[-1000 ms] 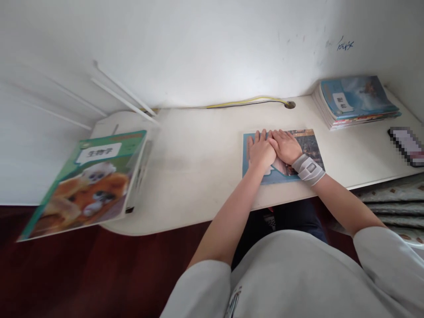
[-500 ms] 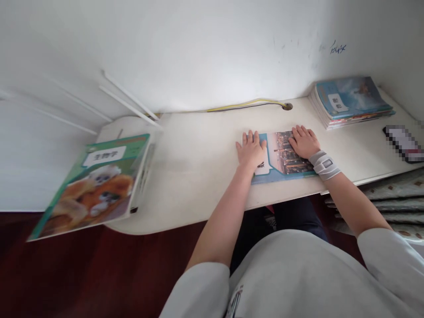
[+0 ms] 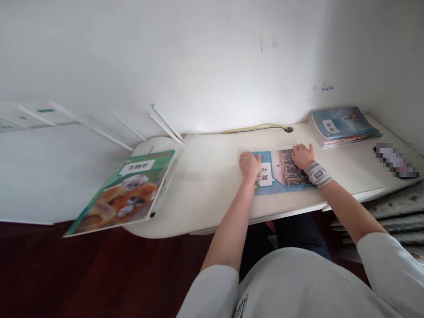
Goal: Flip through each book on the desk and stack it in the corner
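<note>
Two hands, left hand [image 3: 249,165], right hand [image 3: 302,157], flat on glossy rectangular book [image 3: 281,173]

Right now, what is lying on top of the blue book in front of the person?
Both hands rest on the blue book: the left hand at its left edge, the right hand at its far right corner. The cover parts beneath them are hidden.

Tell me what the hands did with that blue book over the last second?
They slid apart. A second ago both lay together on the middle of the blue book; now the left hand rests at its left edge and the right hand near its far right corner, uncovering the cover. The book stayed flat on the desk, and the green book and the stack kept their places.
</note>
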### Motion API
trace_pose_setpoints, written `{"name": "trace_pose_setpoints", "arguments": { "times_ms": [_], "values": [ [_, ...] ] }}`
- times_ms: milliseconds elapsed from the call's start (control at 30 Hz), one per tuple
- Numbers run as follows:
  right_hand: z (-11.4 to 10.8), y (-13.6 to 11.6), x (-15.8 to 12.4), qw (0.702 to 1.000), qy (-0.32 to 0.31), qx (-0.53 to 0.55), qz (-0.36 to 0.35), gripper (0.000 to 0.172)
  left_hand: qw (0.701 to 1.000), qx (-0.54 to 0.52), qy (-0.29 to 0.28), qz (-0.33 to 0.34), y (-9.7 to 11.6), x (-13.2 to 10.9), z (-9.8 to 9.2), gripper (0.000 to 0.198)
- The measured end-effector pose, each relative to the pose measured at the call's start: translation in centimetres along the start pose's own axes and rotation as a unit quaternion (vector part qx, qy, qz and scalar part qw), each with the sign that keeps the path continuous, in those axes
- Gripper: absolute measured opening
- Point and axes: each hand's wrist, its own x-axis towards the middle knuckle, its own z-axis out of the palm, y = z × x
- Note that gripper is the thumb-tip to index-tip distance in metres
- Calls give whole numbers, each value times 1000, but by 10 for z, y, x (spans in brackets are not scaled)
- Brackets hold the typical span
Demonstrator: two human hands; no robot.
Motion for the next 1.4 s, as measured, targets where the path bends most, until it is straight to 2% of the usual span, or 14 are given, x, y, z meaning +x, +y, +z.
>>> {"name": "trace_pose_setpoints", "arguments": {
  "times_ms": [100,200,367,433,533,600,700,833,933,1033,1167,1233,1400],
  "values": [
    [-2,-9,7,998,4,1,-62,39,998,-44,31,-11,-5,6,-2,29],
    [-3,-21,12,996,12,9,-93,36,992,-106,64,-30,-9,14,-2,24],
    [-7,-31,16,993,33,29,-111,37,972,-218,85,-36,-12,19,0,43],
    [-12,-29,18,991,41,43,-116,39,952,-293,88,-21,-14,20,-3,46],
    [-25,-22,23,988,40,64,-136,38,899,-437,41,-1,-16,21,-12,46],
    [-35,-18,27,984,30,73,-159,36,879,-478,-8,3,-17,21,-18,42],
    [-47,-13,32,978,13,85,-189,34,877,-478,-37,7,-16,21,-26,33],
    [-54,2,34,975,-9,98,-198,36,886,-464,-13,2,-15,19,-28,29],
    [-54,29,33,971,-38,163,-173,37,899,-439,4,-3,-17,19,-25,28],
    [-51,59,29,947,-63,288,-126,42,917,-398,15,-13,-19,21,-22,28],
    [-39,78,23,904,-82,420,9,51,947,-320,15,-33,-21,27,-16,29],
    [-30,77,21,899,-82,426,64,52,961,-273,4,-43,-21,30,-13,30],
    [-9,70,22,921,-85,352,143,47,989,-132,-38,-49,-23,41,-14,31]
  ]
}}
